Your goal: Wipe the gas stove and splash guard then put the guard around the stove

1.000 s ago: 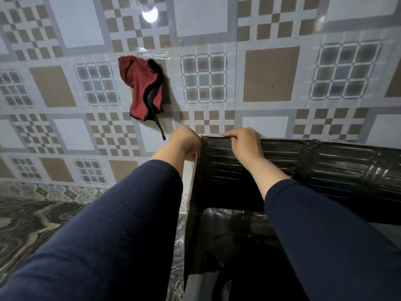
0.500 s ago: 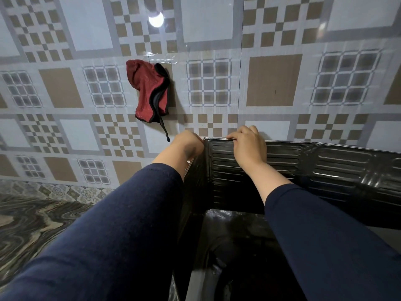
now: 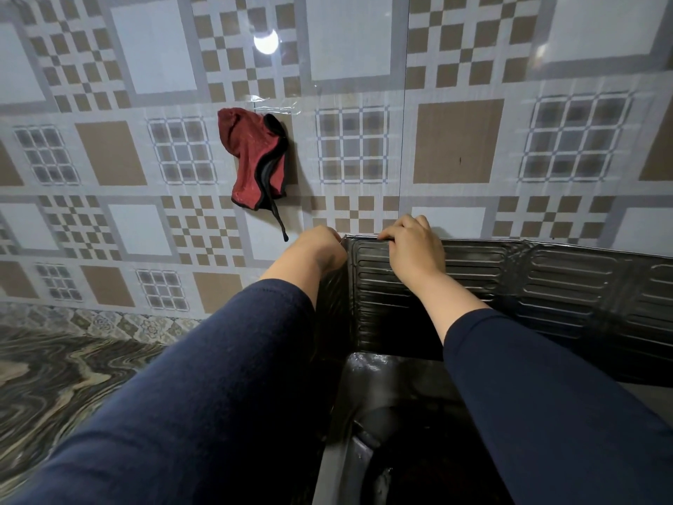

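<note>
The dark ribbed metal splash guard [image 3: 568,286] stands upright along the tiled wall, with a side panel folded toward me at its left corner. My right hand [image 3: 415,249] grips the guard's top edge near that corner. My left hand [image 3: 315,249] holds the outer side of the same corner, its fingers mostly hidden behind the panel. Below, between my arms, lies the black glossy top of the gas stove [image 3: 397,395], largely covered by my sleeves.
A red cloth with black trim [image 3: 255,162] hangs on the patterned tile wall, above and left of my hands. A marbled dark countertop [image 3: 62,388] stretches to the left of the stove.
Both hands stay on the guard's left corner. The view has tilted up slightly, so hands and guard sit lower in frame. The side panel looks folded a little closer to the stove.
</note>
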`<state>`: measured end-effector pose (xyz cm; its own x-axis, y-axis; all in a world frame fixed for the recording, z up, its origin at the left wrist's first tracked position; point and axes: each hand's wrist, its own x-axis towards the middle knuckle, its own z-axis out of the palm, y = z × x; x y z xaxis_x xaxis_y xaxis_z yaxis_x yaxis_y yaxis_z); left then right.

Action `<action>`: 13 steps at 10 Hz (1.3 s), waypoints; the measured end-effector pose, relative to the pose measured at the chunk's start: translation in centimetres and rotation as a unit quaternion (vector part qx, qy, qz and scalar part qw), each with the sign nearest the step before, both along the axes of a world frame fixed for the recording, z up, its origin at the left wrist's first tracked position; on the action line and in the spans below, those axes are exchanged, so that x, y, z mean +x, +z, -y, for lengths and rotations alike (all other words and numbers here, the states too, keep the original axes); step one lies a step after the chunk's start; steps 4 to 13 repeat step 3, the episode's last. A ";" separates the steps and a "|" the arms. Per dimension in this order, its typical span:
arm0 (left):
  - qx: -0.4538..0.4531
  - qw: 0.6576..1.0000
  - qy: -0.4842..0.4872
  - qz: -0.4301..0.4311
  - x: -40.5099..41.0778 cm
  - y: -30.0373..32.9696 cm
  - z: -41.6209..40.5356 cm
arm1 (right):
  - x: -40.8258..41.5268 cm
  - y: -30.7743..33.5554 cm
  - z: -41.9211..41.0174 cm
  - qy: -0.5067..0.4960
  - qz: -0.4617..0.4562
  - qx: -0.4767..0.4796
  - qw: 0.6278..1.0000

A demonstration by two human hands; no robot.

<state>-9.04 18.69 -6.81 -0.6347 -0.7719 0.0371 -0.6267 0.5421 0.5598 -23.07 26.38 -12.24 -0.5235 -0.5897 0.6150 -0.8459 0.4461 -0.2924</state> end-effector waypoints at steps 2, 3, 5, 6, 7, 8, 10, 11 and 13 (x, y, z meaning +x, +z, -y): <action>-0.066 0.997 -0.019 0.016 0.9 0.3 -2.0 | 2.1 0.8 -3.2 0.035 0.024 0.071 0.997; -0.133 0.990 -0.055 -0.008 2.0 -0.3 -3.9 | 4.1 0.6 -7.0 0.062 0.100 0.187 0.975; -0.133 0.990 -0.055 -0.008 2.0 -0.3 -3.9 | 4.1 0.6 -7.0 0.062 0.100 0.187 0.975; -0.133 0.990 -0.055 -0.008 2.0 -0.3 -3.9 | 4.1 0.6 -7.0 0.062 0.100 0.187 0.975; -0.133 0.990 -0.055 -0.008 2.0 -0.3 -3.9 | 4.1 0.6 -7.0 0.062 0.100 0.187 0.975; -0.133 0.990 -0.055 -0.008 2.0 -0.3 -3.9 | 4.1 0.6 -7.0 0.062 0.100 0.187 0.975; -0.133 0.990 -0.055 -0.008 2.0 -0.3 -3.9 | 4.1 0.6 -7.0 0.062 0.100 0.187 0.975; -0.133 0.990 -0.055 -0.008 2.0 -0.3 -3.9 | 4.1 0.6 -7.0 0.062 0.100 0.187 0.975; -0.133 0.990 -0.055 -0.008 2.0 -0.3 -3.9 | 4.1 0.6 -7.0 0.062 0.100 0.187 0.975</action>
